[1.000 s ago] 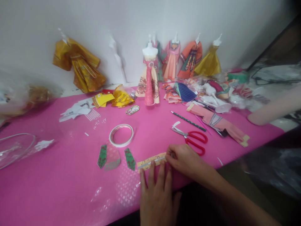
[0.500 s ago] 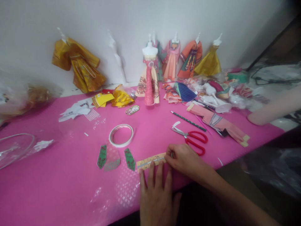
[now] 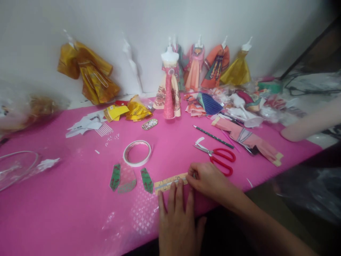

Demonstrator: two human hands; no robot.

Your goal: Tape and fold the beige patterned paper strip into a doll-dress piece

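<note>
A narrow cream paper strip [image 3: 167,183] with a pale line along it lies near the front edge of the pink table [image 3: 66,206]. My left hand [image 3: 178,220] rests flat below the strip, fingers stretched out, their tips on its lower edge. My right hand [image 3: 209,181] is curled at the strip's right end, fingers pinched together on it. Red-handled scissors [image 3: 217,156] lie just beyond my right hand. A roll of tape [image 3: 137,153] and green-and-pink paper pieces [image 3: 128,179] lie to the left of the strip.
Paper-dressed doll busts stand along the wall: a pink one [image 3: 168,89] in front, several behind, a yellow robe [image 3: 89,73] at left. A pencil [image 3: 213,137], folded pink paper [image 3: 247,140] and clutter lie at right. Another person's arm [image 3: 311,124] rests far right. A clear bowl [image 3: 16,167] sits left.
My left hand's fingers have slid slightly up onto the strip. Otherwise nothing has visibly moved.
</note>
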